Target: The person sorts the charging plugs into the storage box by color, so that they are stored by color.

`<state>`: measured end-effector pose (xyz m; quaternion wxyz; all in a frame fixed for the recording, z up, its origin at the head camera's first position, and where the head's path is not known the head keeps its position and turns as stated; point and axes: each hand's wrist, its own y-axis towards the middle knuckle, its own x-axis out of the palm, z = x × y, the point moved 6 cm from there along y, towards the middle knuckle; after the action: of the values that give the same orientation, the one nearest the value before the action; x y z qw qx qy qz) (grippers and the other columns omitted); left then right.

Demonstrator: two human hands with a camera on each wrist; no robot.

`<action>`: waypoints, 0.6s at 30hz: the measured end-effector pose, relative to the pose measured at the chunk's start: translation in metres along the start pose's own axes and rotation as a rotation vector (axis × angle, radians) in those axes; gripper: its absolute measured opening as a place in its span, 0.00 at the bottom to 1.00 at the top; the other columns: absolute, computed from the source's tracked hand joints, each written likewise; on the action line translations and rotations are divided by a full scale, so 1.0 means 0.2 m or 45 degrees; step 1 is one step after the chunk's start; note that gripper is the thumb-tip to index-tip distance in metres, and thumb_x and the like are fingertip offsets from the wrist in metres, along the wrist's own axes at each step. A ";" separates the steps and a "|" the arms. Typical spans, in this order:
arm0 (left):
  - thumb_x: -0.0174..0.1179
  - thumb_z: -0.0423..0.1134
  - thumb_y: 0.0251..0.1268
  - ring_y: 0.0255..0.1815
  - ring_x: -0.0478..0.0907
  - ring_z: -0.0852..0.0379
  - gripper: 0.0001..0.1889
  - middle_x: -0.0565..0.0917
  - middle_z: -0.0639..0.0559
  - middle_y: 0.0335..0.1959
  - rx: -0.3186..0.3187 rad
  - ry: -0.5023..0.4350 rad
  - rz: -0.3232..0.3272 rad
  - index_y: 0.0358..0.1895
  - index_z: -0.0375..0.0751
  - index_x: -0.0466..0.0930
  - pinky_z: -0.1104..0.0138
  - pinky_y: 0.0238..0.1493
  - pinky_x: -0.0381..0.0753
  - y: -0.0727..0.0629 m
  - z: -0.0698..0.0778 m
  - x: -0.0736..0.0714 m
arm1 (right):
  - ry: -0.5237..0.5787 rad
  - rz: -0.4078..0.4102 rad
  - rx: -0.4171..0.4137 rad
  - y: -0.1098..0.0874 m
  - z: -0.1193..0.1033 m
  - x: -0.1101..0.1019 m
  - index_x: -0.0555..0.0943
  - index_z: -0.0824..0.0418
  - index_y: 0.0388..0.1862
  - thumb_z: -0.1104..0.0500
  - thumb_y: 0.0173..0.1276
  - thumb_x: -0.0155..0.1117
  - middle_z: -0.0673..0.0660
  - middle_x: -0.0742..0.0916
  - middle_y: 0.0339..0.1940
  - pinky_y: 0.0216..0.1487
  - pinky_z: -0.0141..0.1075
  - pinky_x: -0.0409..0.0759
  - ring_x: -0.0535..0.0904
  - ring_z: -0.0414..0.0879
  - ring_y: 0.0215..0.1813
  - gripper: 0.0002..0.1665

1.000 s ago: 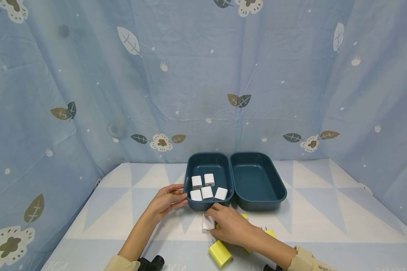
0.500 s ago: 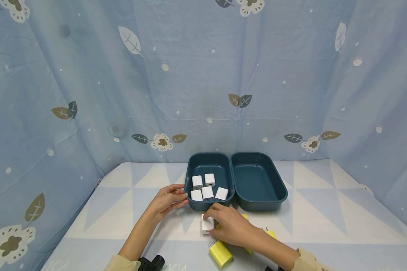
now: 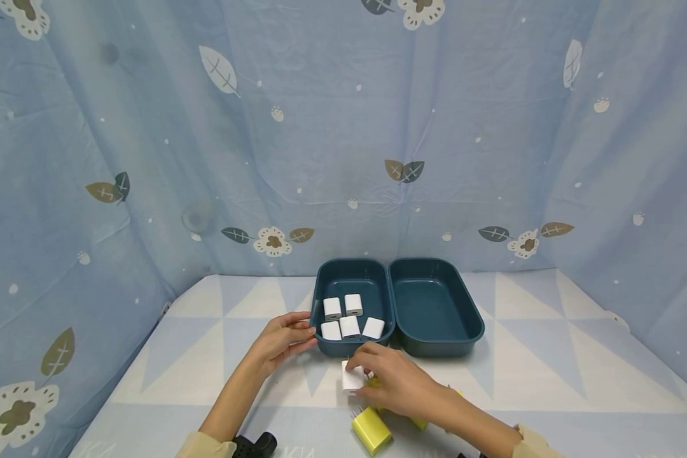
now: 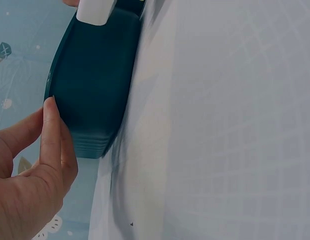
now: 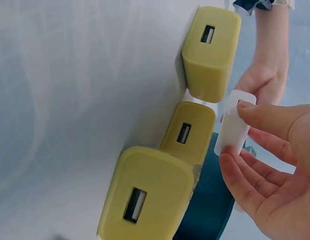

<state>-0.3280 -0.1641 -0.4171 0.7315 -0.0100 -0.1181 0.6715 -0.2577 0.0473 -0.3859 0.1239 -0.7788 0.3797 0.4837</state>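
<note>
One white charger (image 3: 352,380) at R hand (image 3: 397,381), pinched btwn thumb & fingers, just in front of L bin (image 3: 334,348); L hand (image 3: 286,337) clamped on its rim.

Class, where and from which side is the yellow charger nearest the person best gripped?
The yellow charger is probably best pinched across the sides of its body, from above and the near end: it lies on the table with its metal prongs pointing to the far side, so this should avoid them.

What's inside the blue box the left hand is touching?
Five white chargers sit toward the near end of the blue box. Whatever is right beneath them is covered and can't be seen.
</note>
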 end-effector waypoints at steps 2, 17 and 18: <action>0.58 0.19 0.64 0.37 0.82 0.55 0.26 0.74 0.44 0.39 -0.001 0.001 -0.001 0.65 0.22 0.65 0.62 0.46 0.87 0.00 0.00 0.00 | 0.018 -0.006 0.012 -0.01 0.00 -0.01 0.82 0.46 0.50 0.55 0.63 0.74 0.41 0.81 0.50 0.44 0.28 0.81 0.78 0.36 0.44 0.17; 0.59 0.19 0.64 0.38 0.82 0.55 0.27 0.73 0.44 0.40 -0.011 0.008 0.004 0.66 0.22 0.65 0.57 0.51 0.85 0.00 0.00 0.00 | 0.091 0.062 -0.005 -0.10 -0.01 -0.11 0.82 0.47 0.50 0.58 0.64 0.73 0.41 0.80 0.50 0.43 0.30 0.84 0.78 0.38 0.44 0.16; 0.59 0.19 0.64 0.38 0.82 0.55 0.27 0.73 0.44 0.40 -0.012 0.008 0.003 0.66 0.22 0.65 0.57 0.51 0.85 0.00 0.00 0.00 | 0.090 0.069 -0.005 -0.11 -0.01 -0.12 0.82 0.47 0.50 0.58 0.63 0.73 0.41 0.80 0.50 0.42 0.30 0.84 0.78 0.38 0.43 0.16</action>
<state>-0.3274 -0.1643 -0.4168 0.7309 -0.0158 -0.1187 0.6719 -0.2468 0.0722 -0.3679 0.0956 -0.7851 0.4039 0.4598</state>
